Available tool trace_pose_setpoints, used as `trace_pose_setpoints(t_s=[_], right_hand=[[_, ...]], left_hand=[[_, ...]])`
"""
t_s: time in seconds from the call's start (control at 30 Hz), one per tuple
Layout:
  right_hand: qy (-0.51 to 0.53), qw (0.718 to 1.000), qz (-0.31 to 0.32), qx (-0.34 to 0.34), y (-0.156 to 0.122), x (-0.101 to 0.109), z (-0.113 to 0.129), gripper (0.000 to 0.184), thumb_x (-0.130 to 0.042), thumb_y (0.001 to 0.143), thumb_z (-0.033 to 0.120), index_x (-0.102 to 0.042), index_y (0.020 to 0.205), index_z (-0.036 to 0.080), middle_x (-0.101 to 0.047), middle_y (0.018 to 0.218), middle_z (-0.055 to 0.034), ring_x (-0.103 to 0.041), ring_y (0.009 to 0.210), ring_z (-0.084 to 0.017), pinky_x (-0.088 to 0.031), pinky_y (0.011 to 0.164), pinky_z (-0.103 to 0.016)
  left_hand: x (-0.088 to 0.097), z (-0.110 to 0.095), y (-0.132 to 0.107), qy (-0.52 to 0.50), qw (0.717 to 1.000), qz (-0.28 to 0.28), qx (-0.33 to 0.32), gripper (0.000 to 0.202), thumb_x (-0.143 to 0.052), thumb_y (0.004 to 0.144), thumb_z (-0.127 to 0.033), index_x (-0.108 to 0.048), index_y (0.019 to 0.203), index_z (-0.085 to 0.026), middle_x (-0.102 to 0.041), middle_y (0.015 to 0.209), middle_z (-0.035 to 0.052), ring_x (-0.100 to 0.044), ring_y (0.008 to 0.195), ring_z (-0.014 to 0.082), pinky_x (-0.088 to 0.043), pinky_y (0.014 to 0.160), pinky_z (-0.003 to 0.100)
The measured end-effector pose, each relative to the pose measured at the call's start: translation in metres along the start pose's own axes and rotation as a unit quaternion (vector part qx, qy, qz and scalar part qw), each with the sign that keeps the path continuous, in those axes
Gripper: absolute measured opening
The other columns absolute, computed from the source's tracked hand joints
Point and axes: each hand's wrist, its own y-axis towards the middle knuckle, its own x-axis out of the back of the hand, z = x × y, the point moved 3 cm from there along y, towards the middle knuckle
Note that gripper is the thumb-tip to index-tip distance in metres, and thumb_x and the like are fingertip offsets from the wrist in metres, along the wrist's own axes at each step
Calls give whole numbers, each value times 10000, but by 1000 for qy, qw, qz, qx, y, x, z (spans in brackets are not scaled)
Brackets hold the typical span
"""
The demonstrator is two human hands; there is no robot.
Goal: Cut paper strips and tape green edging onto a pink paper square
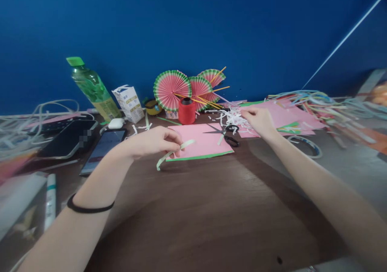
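My left hand (pixel 155 141) is closed in a pinch on a curled green paper strip (pixel 172 154) at the left edge of a pink sheet with a green border (pixel 201 145). My right hand (pixel 258 121) reaches further back, its fingers pinched into a pile of white paper shreds (pixel 232 117). Black-handled scissors (pixel 225 134) lie on the pink sheet between my two hands.
At the back stand a red thread spool (pixel 186 111), watermelon paper fans (pixel 172 90), a small carton (pixel 129 102) and a green bottle (pixel 92 87). Two phones (pixel 102 150) lie at the left. Pink sheets and paper strips (pixel 305 102) cover the right side.
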Motion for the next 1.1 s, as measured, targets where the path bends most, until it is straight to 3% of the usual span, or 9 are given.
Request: trace_pose_setpoints(t_s=[0.1,0.2,0.3,0.47,0.57,0.7,0.83,0.97,1.1], right_hand=[[-44,999,6,-13,5,-5,-16,261,-538,751,354,-598,585,163,-652,679,-106,-605,750,-284,-428,684,-389],[-49,998,-17,24,8,-11,-25,86,-564,683,215,-633,698,166,-669,866,-113,-593,861,-279,-429,776,-402],[5,997,-23,75,5,-16,-19,179,-506,691,185,-646,803,183,-660,963,-87,-579,916,-251,-423,816,-409],[143,969,116,164,-17,-25,21,210,-452,784,251,-644,817,171,-674,889,-49,-592,849,-183,-434,745,-326],[197,944,206,166,-33,-27,45,243,-458,820,276,-618,955,153,-684,791,-43,-601,751,-150,-436,681,-291],[281,870,383,132,-58,-36,64,300,-453,850,377,-620,933,142,-695,789,-54,-616,737,-126,-444,652,-254],[329,767,551,6,-84,-53,70,500,-360,865,515,-633,812,99,-680,647,-72,-607,537,-108,-412,481,-208],[393,722,563,-84,-92,-58,70,443,-453,828,503,-612,732,100,-615,488,-30,-532,389,-80,-361,378,-171],[447,713,532,-91,-83,-51,68,189,-627,743,314,-594,713,130,-619,520,7,-548,436,-68,-392,407,-153]], left_hand=[[0,-2,-1,26,1000,0,-3,133,-541,680,-289,-632,692,-193,-634,674,-18,-577,648,126,-432,592,190],[-1,-6,-2,65,998,-5,-11,166,-542,688,-326,-647,689,-198,-634,674,-24,-577,654,120,-418,593,182],[-3,-11,-3,94,995,7,-22,186,-540,701,-346,-657,705,-202,-639,685,-28,-572,660,112,-401,586,177],[-9,-20,-8,94,995,31,-21,169,-538,708,-312,-663,735,-201,-652,698,-21,-579,659,112,-393,568,174],[-12,-24,-10,75,996,44,-22,165,-534,707,-289,-672,755,-212,-656,692,-25,-586,663,114,-389,559,169],[-15,-28,-11,60,997,37,-36,169,-539,708,-287,-680,770,-217,-658,704,-26,-587,664,112,-390,560,167],[-18,-29,-10,66,996,30,-43,179,-552,702,-311,-684,776,-216,-658,704,-23,-595,687,120,-404,588,172],[-20,-30,-10,75,996,31,-38,173,-547,697,-299,-686,764,-219,-663,707,-22,-600,681,119,-409,592,172],[-20,-28,-10,68,996,40,-36,170,-535,696,-266,-679,775,-220,-673,712,-22,-606,642,113,-419,592,179]])
